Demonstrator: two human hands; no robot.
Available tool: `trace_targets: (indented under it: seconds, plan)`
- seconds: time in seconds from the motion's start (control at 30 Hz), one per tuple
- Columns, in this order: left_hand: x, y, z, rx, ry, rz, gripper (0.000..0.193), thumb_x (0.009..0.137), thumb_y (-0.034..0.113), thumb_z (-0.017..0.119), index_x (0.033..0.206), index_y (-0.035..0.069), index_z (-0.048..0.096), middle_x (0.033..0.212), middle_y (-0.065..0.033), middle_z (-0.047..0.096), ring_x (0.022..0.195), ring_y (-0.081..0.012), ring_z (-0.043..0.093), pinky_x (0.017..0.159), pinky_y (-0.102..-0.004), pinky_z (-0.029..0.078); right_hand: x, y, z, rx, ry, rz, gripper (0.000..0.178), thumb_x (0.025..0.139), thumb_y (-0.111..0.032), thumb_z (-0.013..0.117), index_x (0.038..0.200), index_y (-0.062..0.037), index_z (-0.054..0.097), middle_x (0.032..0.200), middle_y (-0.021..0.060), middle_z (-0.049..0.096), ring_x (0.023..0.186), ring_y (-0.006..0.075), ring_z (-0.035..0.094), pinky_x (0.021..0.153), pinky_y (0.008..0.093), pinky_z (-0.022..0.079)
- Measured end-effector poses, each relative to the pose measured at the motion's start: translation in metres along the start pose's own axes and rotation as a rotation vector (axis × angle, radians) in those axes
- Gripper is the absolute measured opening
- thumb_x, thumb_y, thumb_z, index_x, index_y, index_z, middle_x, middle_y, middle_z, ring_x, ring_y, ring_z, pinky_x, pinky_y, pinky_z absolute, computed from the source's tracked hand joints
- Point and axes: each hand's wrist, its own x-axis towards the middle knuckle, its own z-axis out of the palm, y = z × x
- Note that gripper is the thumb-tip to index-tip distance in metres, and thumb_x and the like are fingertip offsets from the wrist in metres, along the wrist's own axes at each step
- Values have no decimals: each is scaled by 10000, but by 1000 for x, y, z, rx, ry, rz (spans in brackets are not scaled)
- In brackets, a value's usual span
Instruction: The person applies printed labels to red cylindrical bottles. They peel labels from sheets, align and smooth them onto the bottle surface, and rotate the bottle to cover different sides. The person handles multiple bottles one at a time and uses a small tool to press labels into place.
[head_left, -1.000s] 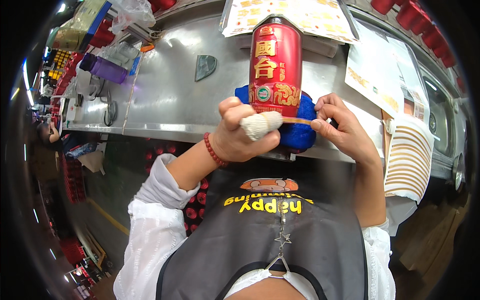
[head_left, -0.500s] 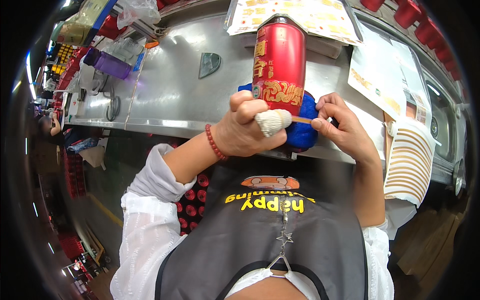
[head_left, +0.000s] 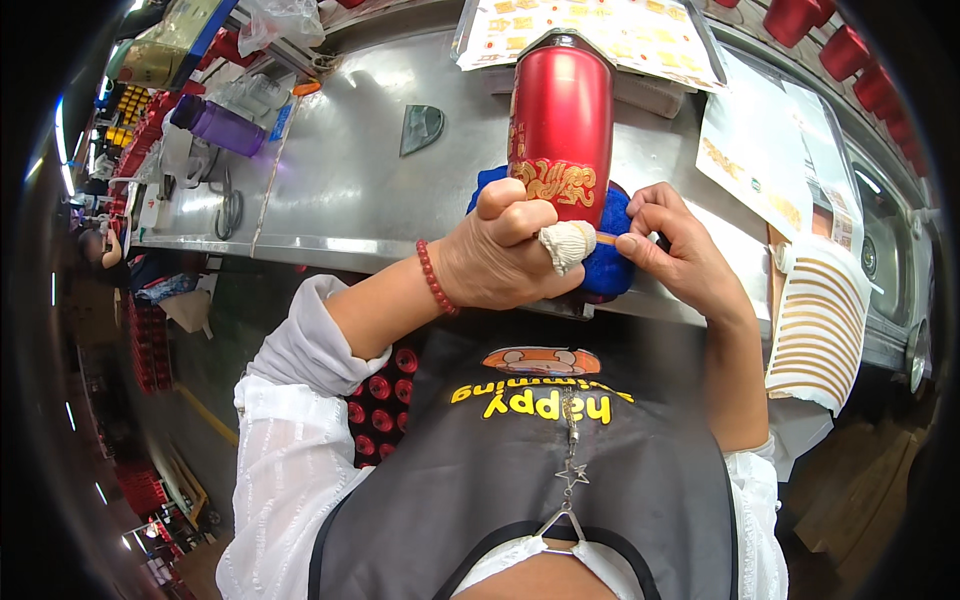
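A glossy red bottle with gold decoration lies on a blue cloth, its dark end pointing away from me. My left hand is curled around the bottle's near end. A white fabric finger cover on that hand presses at the bottle's lower edge. From under it runs a narrow gold strip, and my right hand pinches its free end between thumb and forefinger. The bottle's near end is mostly hidden by my left hand.
A backing sheet with curved gold strips hangs over the table's right edge. Printed sticker sheets lie beyond the bottle. A grey scraper-like piece and a purple bottle are to the left on the metal table.
The red bottle has turned leftward, so its gold lettering has mostly rolled out of sight. My left hand has shifted right, and less of the gold strip shows between my hands.
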Motion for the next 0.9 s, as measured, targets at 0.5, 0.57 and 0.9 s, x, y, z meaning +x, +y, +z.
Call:
trace_targets:
  seconds: [0.5,0.57,0.9]
  plan:
    - [4,-2,-5,0,-53,42,250,589,199,727,804,283,630,1166,105,593,1030,-202,398,840,-393,353,1,-3,7,5,67,-21,264,892,-186,721,808,0,553,994,107,496,913,232,508,819,318,445]
    - [1,0,-9,-13,-59,15,246,593,196,724,803,282,631,1158,104,597,1017,-203,403,833,-393,355,1,-4,7,6,56,-18,269,901,-196,717,818,-5,547,1005,95,486,923,213,495,821,305,436]
    - [-6,3,-18,28,-78,-47,219,574,204,702,763,285,627,1083,104,608,1000,-209,398,828,-387,342,4,-5,11,-31,63,-20,258,899,-180,715,815,1,551,1009,103,492,927,221,499,824,320,444]
